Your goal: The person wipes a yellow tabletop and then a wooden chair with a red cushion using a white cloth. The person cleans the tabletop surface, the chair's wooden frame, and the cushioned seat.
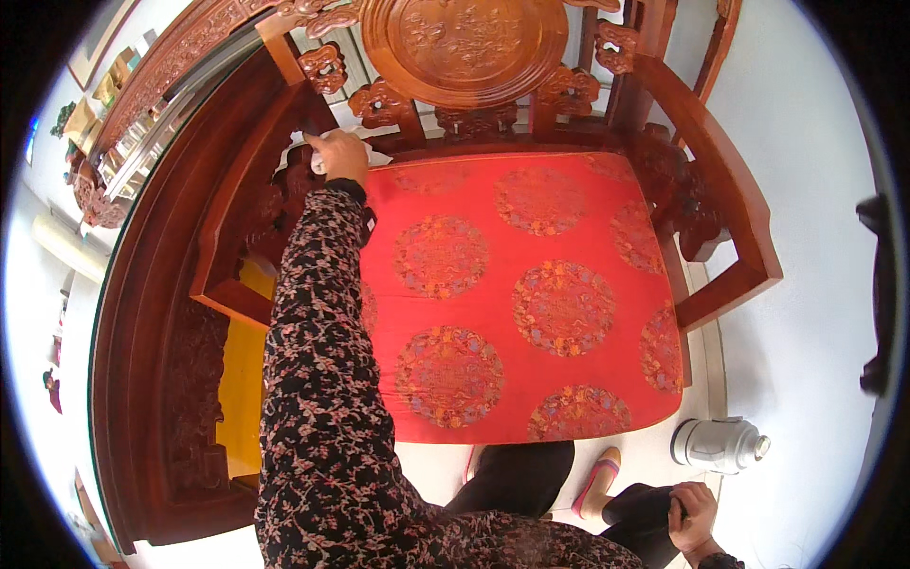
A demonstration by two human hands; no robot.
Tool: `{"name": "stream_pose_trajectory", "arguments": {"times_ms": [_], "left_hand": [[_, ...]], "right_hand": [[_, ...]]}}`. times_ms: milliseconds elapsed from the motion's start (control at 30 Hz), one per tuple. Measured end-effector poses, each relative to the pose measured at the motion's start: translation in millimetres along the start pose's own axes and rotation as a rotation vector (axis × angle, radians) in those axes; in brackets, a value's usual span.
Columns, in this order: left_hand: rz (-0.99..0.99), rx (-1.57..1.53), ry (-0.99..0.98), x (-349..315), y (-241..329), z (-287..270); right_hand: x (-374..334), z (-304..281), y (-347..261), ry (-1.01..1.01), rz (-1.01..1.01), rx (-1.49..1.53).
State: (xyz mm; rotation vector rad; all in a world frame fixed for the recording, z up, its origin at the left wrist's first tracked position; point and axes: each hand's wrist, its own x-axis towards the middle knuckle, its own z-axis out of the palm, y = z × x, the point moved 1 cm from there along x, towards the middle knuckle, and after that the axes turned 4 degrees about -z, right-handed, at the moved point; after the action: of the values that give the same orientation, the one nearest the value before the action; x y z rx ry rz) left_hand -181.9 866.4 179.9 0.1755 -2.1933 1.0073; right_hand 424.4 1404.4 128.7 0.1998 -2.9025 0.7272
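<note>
At the back left corner of a carved reddish-brown wooden armchair [749, 213], my left hand [341, 155] is closed on a white cloth [377, 159]. Bits of the cloth show on both sides of my fingers, against the carved panel below the left armrest [242, 180]; how much of it lies behind my hand is hidden. My left forearm passes over the left side of a red seat cushion [474, 308] patterned with round floral medallions. Low on the right, my right hand [694, 517] rests with curled fingers on my dark-trousered knee, with no object showing in it.
A dark carved wooden table [142, 379] stands close on the left, a yellow panel [245, 379] beneath it. A white-grey flask [720, 446] lies on the floor by the right wall [806, 284]. My feet are in front of the chair.
</note>
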Motion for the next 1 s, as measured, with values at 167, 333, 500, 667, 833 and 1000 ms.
{"name": "stream_pose_trajectory", "arguments": {"times_ms": [167, 333, 500, 667, 833, 1000], "left_hand": [[-0.029, -0.152, -0.314, 19.4, -14.6, 3.6], [-0.092, -0.195, -0.39, 25.9, -16.4, 11.9], [-0.117, -0.276, -0.301, 30.0, -15.4, 39.7], [-0.004, -0.314, -0.316, 23.7, -26.4, 16.4], [-0.103, -0.777, -0.322, 19.9, 20.8, -27.5], [0.047, -0.914, -0.468, 24.8, 95.3, -24.9]], "right_hand": [[-8.4, -3.6, 4.8, 0.004, 0.046, 0.021], [-4.4, -2.7, 9.0, -0.015, 0.05, 0.022], [-5.3, -2.8, 8.9, -0.018, 0.07, 0.011], [-7.6, -3.6, 5.6, -0.002, 0.055, -0.001], [-9.0, -2.3, 3.7, 0.007, 0.03, 0.013], [-9.5, -0.4, 4.5, 0.008, 0.024, 0.018]]}}
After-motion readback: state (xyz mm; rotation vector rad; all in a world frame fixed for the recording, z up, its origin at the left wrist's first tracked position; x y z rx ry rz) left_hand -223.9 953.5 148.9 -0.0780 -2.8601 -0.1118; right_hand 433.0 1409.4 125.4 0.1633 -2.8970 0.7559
